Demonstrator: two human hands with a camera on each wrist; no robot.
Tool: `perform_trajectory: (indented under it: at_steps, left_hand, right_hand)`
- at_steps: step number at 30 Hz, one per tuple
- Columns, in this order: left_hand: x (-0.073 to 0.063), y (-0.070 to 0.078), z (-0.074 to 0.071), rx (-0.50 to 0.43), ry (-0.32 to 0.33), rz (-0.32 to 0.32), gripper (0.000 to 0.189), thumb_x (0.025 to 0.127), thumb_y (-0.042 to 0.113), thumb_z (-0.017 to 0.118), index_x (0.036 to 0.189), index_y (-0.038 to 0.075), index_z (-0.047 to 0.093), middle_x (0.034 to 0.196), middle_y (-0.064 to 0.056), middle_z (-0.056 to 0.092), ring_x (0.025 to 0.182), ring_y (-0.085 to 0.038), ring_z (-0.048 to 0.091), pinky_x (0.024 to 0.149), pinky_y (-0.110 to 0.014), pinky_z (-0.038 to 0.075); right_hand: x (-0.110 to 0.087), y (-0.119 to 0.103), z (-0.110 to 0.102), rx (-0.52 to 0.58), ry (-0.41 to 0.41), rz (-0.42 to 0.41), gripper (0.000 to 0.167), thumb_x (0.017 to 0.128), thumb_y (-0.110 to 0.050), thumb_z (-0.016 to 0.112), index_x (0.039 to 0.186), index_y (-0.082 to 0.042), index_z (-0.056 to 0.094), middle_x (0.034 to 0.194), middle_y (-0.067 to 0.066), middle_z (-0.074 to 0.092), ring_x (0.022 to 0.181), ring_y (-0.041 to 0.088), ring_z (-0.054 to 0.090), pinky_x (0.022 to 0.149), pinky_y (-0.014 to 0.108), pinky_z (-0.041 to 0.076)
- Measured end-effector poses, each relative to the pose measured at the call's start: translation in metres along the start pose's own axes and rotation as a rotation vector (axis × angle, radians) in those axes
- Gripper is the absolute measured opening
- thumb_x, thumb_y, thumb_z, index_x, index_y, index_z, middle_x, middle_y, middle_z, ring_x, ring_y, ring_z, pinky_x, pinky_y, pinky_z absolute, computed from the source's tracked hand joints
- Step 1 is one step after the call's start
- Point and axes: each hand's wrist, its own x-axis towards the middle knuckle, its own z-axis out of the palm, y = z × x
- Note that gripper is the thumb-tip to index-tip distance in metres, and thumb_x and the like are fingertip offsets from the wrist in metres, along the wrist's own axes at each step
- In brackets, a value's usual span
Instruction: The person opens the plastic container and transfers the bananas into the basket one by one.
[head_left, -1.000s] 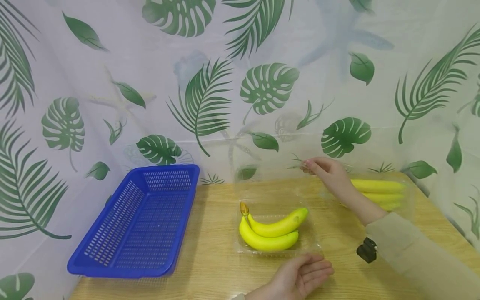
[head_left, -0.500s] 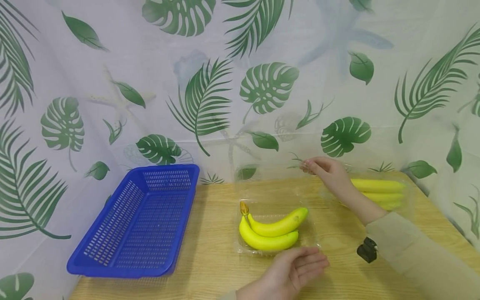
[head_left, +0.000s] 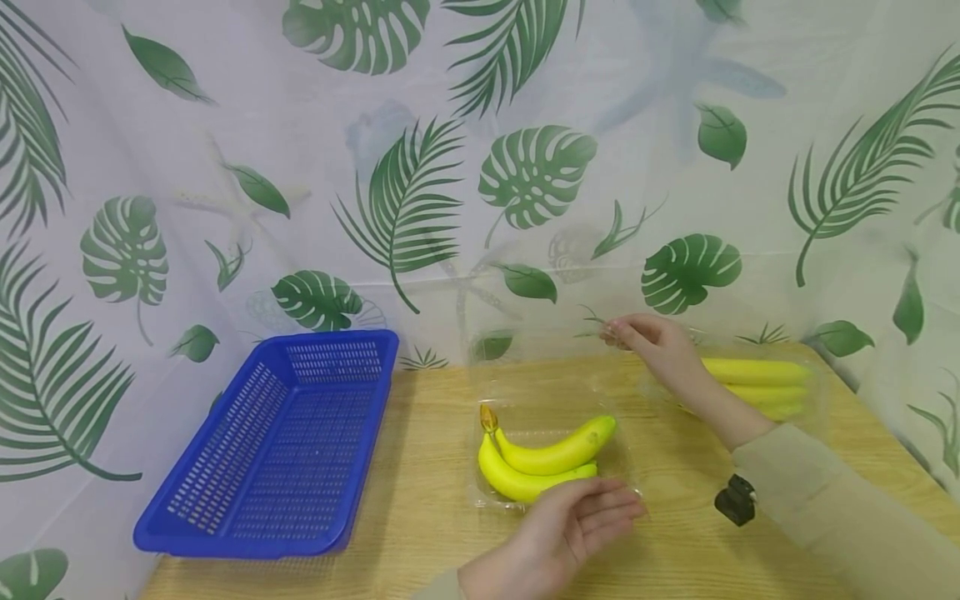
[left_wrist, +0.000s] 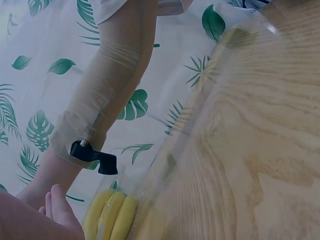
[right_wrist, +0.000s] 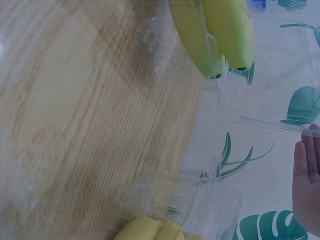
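Observation:
Two yellow bananas (head_left: 555,454), joined at the stem, lie in the base of a clear plastic clamshell container (head_left: 480,503) on the table. Its transparent lid (head_left: 540,367) stands raised at the back. My right hand (head_left: 660,346) pinches the lid's right edge with its fingertips; in the right wrist view the lid (right_wrist: 275,65) reaches those fingers (right_wrist: 301,165). At the container's front right corner is my left hand (head_left: 566,525), fingers extended and palm turned sideways. It covers the tip of the lower banana in the head view.
Behind my right forearm sits another clear container (head_left: 821,392) with several bananas (head_left: 757,371). A blue perforated basket (head_left: 352,500) stands on the left of the wooden table (head_left: 420,517). A leaf-printed curtain (head_left: 525,100) hangs close behind.
My left hand has moved left and forward, from before the container to its front edge, overlapping the lower banana. My right hand and the raised lid have stayed still.

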Motion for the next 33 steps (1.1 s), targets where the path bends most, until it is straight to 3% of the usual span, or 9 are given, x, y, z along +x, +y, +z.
perform_trajectory:
  at_steps: [8, 12, 19, 27, 33]
  left_hand:
    - [0.004, 0.011, -0.009, 0.086, 0.023, 0.149, 0.036, 0.107, 0.015, 0.058, 0.130, -0.011, 0.066, 0.120, -0.020, 0.078, 0.105, -0.020, 0.077, 0.104, -0.036, 0.063]
    - [0.006, 0.018, -0.015, 0.079, 0.043, 0.185, 0.039, 0.106, 0.014, 0.059, 0.133, -0.014, 0.063, 0.115, -0.017, 0.079, 0.099, -0.016, 0.078, 0.100, -0.032, 0.065]
    - [0.005, 0.031, -0.026, 0.092, 0.081, 0.217, 0.042, 0.108, 0.014, 0.057, 0.138, -0.014, 0.058, 0.120, -0.016, 0.078, 0.107, -0.019, 0.076, 0.107, -0.035, 0.061]
    - [0.004, 0.047, -0.040, 0.076, 0.095, 0.267, 0.040, 0.108, 0.014, 0.056, 0.136, -0.014, 0.057, 0.107, -0.004, 0.077, 0.105, -0.015, 0.076, 0.107, -0.031, 0.061]
    - [0.002, 0.059, -0.052, 0.115, 0.091, 0.285, 0.045, 0.110, 0.016, 0.052, 0.143, -0.015, 0.049, 0.117, -0.007, 0.073, 0.111, -0.014, 0.073, 0.109, -0.026, 0.058]
  right_hand:
    - [0.000, -0.001, 0.000, 0.006, -0.004, 0.013, 0.039, 0.113, -0.027, 0.053, 0.130, 0.005, 0.069, 0.127, 0.030, 0.073, 0.097, -0.015, 0.065, 0.089, 0.007, 0.057]
    - [0.000, -0.002, 0.000, 0.003, -0.009, 0.018, 0.040, 0.113, -0.027, 0.053, 0.130, 0.006, 0.069, 0.127, 0.029, 0.073, 0.097, -0.015, 0.065, 0.090, 0.008, 0.057]
    - [0.000, -0.003, -0.001, 0.003, -0.013, 0.011, 0.041, 0.114, -0.027, 0.052, 0.130, 0.007, 0.068, 0.127, 0.030, 0.073, 0.097, -0.015, 0.064, 0.090, 0.006, 0.056]
    - [0.000, -0.003, -0.001, 0.000, -0.017, 0.004, 0.042, 0.114, -0.025, 0.052, 0.131, 0.010, 0.066, 0.127, 0.031, 0.072, 0.096, -0.016, 0.064, 0.089, 0.005, 0.055]
    - [-0.001, -0.003, -0.002, -0.015, -0.023, 0.004, 0.041, 0.114, -0.026, 0.052, 0.130, 0.007, 0.068, 0.127, 0.029, 0.073, 0.097, -0.016, 0.064, 0.090, 0.006, 0.055]
